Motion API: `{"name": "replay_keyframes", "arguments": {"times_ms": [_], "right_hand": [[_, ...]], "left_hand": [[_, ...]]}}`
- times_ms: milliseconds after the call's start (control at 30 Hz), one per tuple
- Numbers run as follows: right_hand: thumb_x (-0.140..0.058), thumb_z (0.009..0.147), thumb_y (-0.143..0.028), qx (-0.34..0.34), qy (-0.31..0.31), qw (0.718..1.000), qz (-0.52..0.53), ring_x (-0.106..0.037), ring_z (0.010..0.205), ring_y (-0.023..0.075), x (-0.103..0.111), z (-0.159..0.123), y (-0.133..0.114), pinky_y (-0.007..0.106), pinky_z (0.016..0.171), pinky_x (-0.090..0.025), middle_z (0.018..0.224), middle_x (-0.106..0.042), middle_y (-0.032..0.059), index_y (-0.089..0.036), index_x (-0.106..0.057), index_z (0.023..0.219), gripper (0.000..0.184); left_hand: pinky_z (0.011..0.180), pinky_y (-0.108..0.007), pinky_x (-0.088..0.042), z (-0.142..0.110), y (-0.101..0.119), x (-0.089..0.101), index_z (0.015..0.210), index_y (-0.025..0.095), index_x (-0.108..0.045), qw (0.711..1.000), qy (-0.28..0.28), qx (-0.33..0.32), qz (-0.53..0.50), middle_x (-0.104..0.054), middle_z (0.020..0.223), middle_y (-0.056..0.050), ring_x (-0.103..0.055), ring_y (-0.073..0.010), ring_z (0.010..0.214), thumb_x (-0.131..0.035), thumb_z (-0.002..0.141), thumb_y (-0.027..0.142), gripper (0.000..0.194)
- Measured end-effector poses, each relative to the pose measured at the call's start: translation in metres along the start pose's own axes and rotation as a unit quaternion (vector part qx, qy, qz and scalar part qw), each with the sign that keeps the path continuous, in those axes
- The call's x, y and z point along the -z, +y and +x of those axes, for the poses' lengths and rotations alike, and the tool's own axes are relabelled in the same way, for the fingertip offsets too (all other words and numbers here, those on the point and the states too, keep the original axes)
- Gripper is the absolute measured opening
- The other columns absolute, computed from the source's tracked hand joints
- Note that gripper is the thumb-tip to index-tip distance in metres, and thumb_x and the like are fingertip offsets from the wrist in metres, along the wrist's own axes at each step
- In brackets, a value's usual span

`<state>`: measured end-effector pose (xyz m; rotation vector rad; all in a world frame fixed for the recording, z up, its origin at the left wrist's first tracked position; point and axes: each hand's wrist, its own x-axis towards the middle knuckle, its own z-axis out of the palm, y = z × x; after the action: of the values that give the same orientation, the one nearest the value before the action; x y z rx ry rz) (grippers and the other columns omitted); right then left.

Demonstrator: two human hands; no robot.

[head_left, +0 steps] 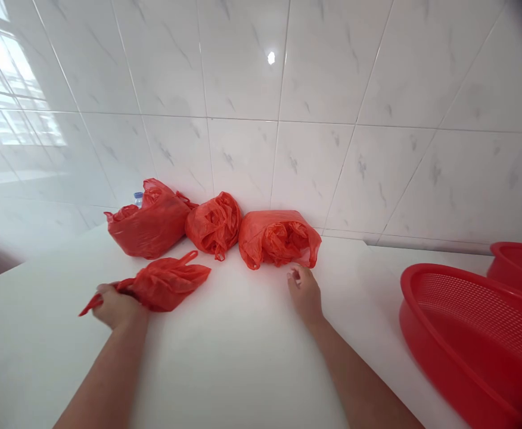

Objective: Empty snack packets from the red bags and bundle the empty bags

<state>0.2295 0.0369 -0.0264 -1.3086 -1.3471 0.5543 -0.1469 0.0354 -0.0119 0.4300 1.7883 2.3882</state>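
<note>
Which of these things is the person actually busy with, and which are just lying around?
Busy with, it seems:
- front red bag, gripped by the left hand
- right back bag, nearest the right hand; contact unclear

Apparently just lying about:
- left back bag
- middle back bag
- blue cap
- front red basket
- rear red basket

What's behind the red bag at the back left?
Behind the red bag is the tiled wall. A blue cap peeks over the bag's back edge, behind or inside, I can't tell; the bag hides what's below.
</note>
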Motion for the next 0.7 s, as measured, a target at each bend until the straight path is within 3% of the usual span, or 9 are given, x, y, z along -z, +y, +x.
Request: {"name": "replay_keyframes", "arguments": {"times_ms": [67, 167, 233, 367, 400, 467, 567, 633, 700], "right_hand": [[-0.051, 0.079, -0.028, 0.093, 0.014, 0.991, -0.096, -0.046, 0.113, 0.0267, -0.012, 0.0, -0.003, 0.044, 0.095, -0.038, 0.123, -0.049, 0.0113, -0.022, -0.055, 0.116, 0.038], [-0.047, 0.081, -0.019, 0.217, 0.033, 0.942, -0.255, -0.04, 0.121, 0.0289, -0.025, 0.003, -0.003, 0.047, 0.096, -0.037, 0.143, -0.027, 0.0138, -0.021, -0.048, 0.127, 0.046], [-0.046, 0.082, -0.016, 0.237, 0.03, 0.923, -0.301, -0.044, 0.116, 0.0287, -0.029, 0.006, -0.001, 0.047, 0.094, -0.039, 0.148, -0.016, 0.0131, -0.023, -0.049, 0.127, 0.045], [-0.045, 0.082, -0.015, 0.23, 0.01, 0.918, -0.323, -0.049, 0.11, 0.0284, -0.028, 0.011, 0.003, 0.047, 0.089, -0.043, 0.151, -0.01, 0.0123, -0.023, -0.05, 0.128, 0.047], [-0.045, 0.081, -0.015, 0.23, 0.005, 0.918, -0.323, -0.049, 0.11, 0.0288, -0.027, 0.012, 0.005, 0.047, 0.088, -0.043, 0.151, -0.011, 0.0122, -0.023, -0.048, 0.129, 0.049], [-0.045, 0.08, -0.016, 0.233, -0.002, 0.919, -0.319, -0.047, 0.114, 0.0302, -0.027, 0.013, 0.008, 0.047, 0.089, -0.044, 0.15, -0.017, 0.0131, -0.02, -0.045, 0.132, 0.052], [-0.044, 0.08, -0.016, 0.244, -0.005, 0.918, -0.314, -0.04, 0.121, 0.031, -0.028, 0.013, 0.012, 0.047, 0.094, -0.041, 0.141, -0.032, 0.0169, -0.013, -0.04, 0.134, 0.055], [-0.042, 0.081, -0.016, 0.25, 0.007, 0.92, -0.3, -0.04, 0.121, 0.0302, -0.029, 0.013, 0.012, 0.047, 0.096, -0.04, 0.133, -0.04, 0.0183, -0.012, -0.039, 0.133, 0.052], [-0.041, 0.081, -0.016, 0.254, 0.03, 0.927, -0.273, -0.044, 0.116, 0.0289, -0.029, 0.012, 0.01, 0.047, 0.095, -0.04, 0.123, -0.047, 0.0173, -0.014, -0.042, 0.128, 0.047]], "left_hand": [[0.056, -0.031, -0.043, 0.013, 0.003, 0.009, 0.071, 0.023, -0.028, 0.997, 0.068, 0.036, -0.007, -0.042, 0.067, 0.003, -0.046, -0.0147, 0.064, -0.031, 0.087, 0.034, 0.02], [0.063, -0.034, -0.048, 0.03, 0.006, 0.017, 0.074, 0.023, -0.028, 0.988, 0.137, 0.071, -0.017, -0.047, 0.074, 0.002, -0.052, -0.0164, 0.075, -0.027, 0.088, 0.029, 0.015], [0.069, -0.035, -0.049, 0.04, 0.006, 0.02, 0.076, 0.023, -0.028, 0.983, 0.165, 0.074, -0.016, -0.048, 0.079, 0.001, -0.055, -0.0167, 0.082, -0.023, 0.089, 0.026, 0.015], [0.085, -0.037, -0.047, 0.046, 0.003, 0.024, 0.09, 0.025, -0.031, 0.979, 0.197, 0.058, -0.005, -0.052, 0.099, -0.001, -0.055, -0.0173, 0.099, -0.024, 0.09, 0.025, 0.007], [0.09, -0.038, -0.044, 0.043, 0.002, 0.025, 0.098, 0.026, -0.031, 0.979, 0.203, 0.029, 0.008, -0.05, 0.108, -0.003, -0.052, -0.0183, 0.104, -0.029, 0.089, 0.025, 0.009], [0.101, -0.045, -0.033, 0.034, 0.002, 0.028, 0.118, 0.024, -0.025, 0.973, 0.196, -0.098, 0.065, -0.041, 0.128, -0.008, -0.041, -0.0234, 0.121, -0.044, 0.084, 0.024, 0.039], [0.108, -0.054, -0.013, 0.013, 0.007, 0.027, 0.137, 0.016, -0.01, 0.917, 0.105, -0.344, 0.174, -0.017, 0.146, -0.019, -0.02, -0.0334, 0.135, -0.06, 0.073, 0.02, 0.082], [0.107, -0.058, -0.011, -0.003, 0.012, 0.021, 0.138, 0.013, -0.018, 0.884, 0.04, -0.419, 0.205, -0.014, 0.147, -0.021, -0.017, -0.0385, 0.135, -0.065, 0.07, 0.021, 0.083], [0.107, -0.057, -0.016, -0.022, 0.017, 0.01, 0.131, 0.011, -0.036, 0.866, -0.015, -0.455, 0.207, -0.021, 0.145, -0.02, -0.02, -0.0403, 0.134, -0.067, 0.069, 0.023, 0.07]]}}
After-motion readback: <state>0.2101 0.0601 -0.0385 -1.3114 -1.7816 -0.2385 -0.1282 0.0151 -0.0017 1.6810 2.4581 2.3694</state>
